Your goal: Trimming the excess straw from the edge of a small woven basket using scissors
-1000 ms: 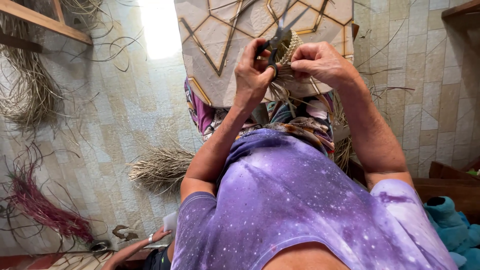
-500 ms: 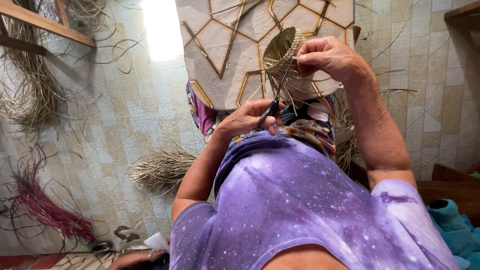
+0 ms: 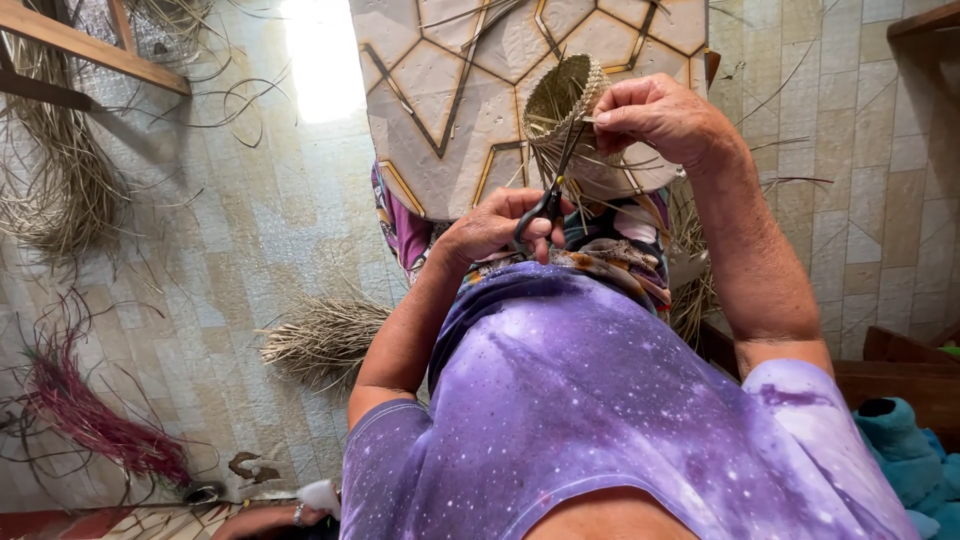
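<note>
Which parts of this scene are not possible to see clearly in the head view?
- Scissors: handles hidden inside the left hand; whether the blades are cutting a strand is too small to tell.
- Small woven basket: far side covered by the right hand.
- Lap and legs: blocked by the purple shirt.
- Another person's hand: cut off by the bottom edge.

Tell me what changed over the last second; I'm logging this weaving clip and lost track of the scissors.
The left hand dropped from beside the small woven basket toward the chest, taking the scissors along; their tips now point up at the basket's rim. The right hand kept holding the basket and lifted it slightly. The fibre bundles on the floor stayed put.
</note>
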